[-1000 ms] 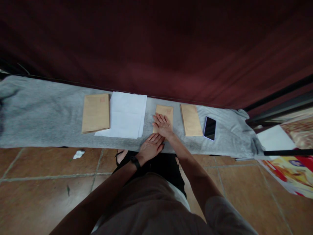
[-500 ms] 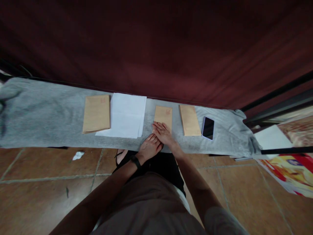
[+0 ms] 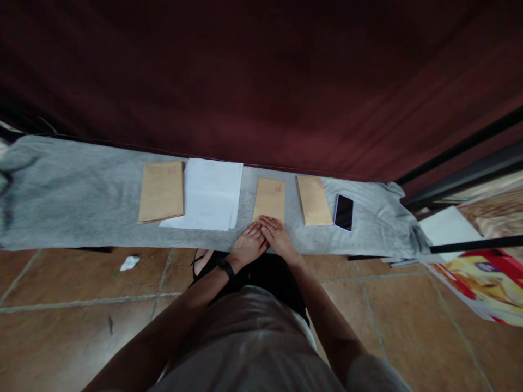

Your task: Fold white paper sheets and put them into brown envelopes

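A brown paper envelope (image 3: 269,197) with a faint red print in its top right corner lies flat on the grey cloth in front of me. My right hand (image 3: 278,237) rests on its near end, fingers stretched out and pointing up and left. Beside it and touching it is my left hand (image 3: 248,245), fingers extended towards the envelope's lower left corner; a dark band circles that wrist. The fingertips of both hands meet at the near edge, covering it. Neither hand visibly grasps anything.
Left of the hands lie white paper sheets (image 3: 212,196) and a stack of brown envelopes (image 3: 162,191) overlapping them. To the right are more brown envelopes (image 3: 314,200) and a phone (image 3: 344,212). A dark red curtain (image 3: 261,98) hangs behind the grey cloth (image 3: 81,201).
My right hand has slid back towards me, from the middle of the envelope to its near edge, uncovering more of it. My left hand has hardly moved.
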Available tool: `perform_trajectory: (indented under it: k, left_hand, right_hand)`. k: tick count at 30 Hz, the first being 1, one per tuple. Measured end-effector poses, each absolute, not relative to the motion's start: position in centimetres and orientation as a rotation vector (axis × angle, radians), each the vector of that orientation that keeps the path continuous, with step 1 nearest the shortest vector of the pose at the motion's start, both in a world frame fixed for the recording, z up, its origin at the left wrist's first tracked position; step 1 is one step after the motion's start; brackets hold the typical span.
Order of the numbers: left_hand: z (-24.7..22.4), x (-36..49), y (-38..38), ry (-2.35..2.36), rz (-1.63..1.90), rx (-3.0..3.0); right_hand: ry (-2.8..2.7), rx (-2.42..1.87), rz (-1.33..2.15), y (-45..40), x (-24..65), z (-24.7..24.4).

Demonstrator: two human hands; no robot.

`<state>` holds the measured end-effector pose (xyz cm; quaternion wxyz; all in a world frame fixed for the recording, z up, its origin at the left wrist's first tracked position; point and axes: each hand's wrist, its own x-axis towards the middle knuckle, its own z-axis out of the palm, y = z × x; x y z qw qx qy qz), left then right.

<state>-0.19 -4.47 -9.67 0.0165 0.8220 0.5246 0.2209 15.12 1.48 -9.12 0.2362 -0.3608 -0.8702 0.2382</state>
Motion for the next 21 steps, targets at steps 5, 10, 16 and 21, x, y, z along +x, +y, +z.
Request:
perform_trajectory:
  k: [5, 10, 16, 21]
  left_hand:
    - [-9.9, -0.4, -4.6, 1.585, 0.747, 2.552]
    - [-9.9, -0.6, -4.7, 1.597, 0.815, 2.461]
    - [-9.8, -0.7, -4.4, 1.585, 0.844, 2.397]
    - [-9.2, -1.0, -3.8, 1.615, 0.774, 2.353]
  right_hand:
    - [-2.39, -1.035, 0.514, 0.2, 15.7, -9.4]
    - [-2.357, -1.112, 0.41, -1.1, 16.9, -10.0]
    - [-2.299, -1.105, 0.429, -1.5, 18.2, -10.3]
    - [-2.149, -1.125, 0.534, -0.8, 18.4, -10.1]
